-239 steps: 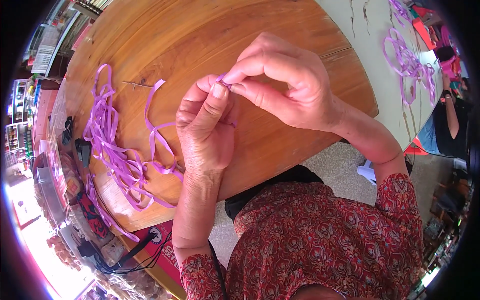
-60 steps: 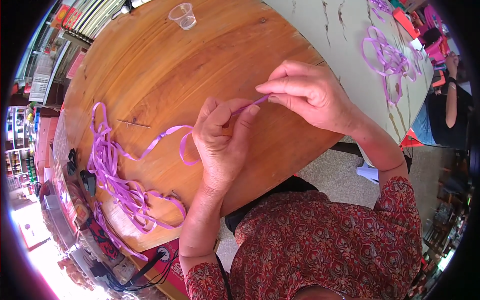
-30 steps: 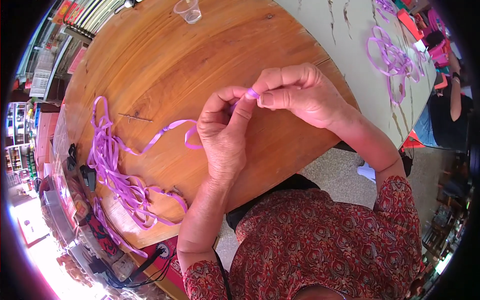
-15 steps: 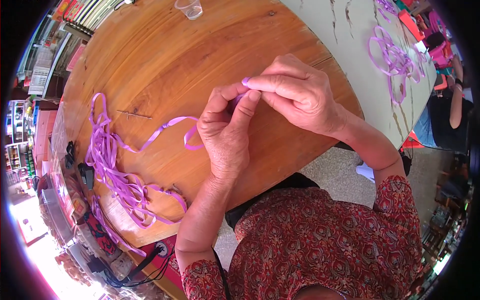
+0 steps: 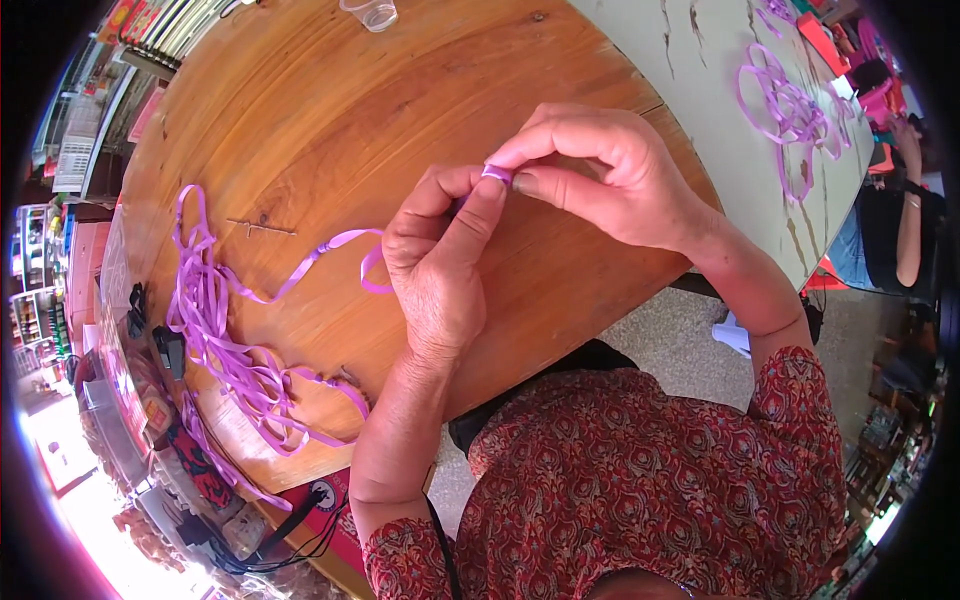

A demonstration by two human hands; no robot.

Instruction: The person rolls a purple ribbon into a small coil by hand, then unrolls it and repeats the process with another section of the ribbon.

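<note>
Over the wooden table, my left hand pinches a folded bit of purple ribbon between thumb and forefinger. My right hand meets it from the other side, its forefinger tip on the fold and its thumb tip against the ribbon's edge. Behind my left hand a strand of ribbon loops out to the left, with a small knot-like gather along it. That strand runs to a tangled heap of purple ribbon at the table's left side. What lies inside my left palm is hidden.
A thin twig-like piece lies on the wooden table, and a clear plastic cup stands at its far edge. More purple ribbon is piled on the pale table at right, near another person's arm. Dark cables hang at lower left.
My right thumb has drawn away from the forefinger, and more of the ribbon fold shows between my fingertips. My left hand has shifted slightly left.
</note>
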